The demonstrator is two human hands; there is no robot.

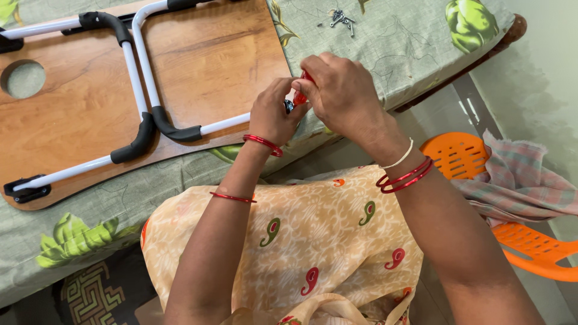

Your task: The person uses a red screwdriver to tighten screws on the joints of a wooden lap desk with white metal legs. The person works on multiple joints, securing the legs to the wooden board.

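Observation:
My left hand (272, 113) and my right hand (340, 90) meet over the table's near edge, both closed on a small red-handled tool (301, 96). A dark metal tip shows between the fingers; most of the tool is hidden. Just left of my hands lies an upturned wooden lap table (205, 66) with white tube legs (135, 72) folded flat and black corner joints. A small pile of metal screws (341, 18) rests on the cloth beyond my hands.
A grey-green cloth with leaf print (409, 48) covers the table. An orange plastic chair (463, 153) stands at the right with a checked cloth (524, 183) draped on it. The lap table has a round hole (23, 79) at the left.

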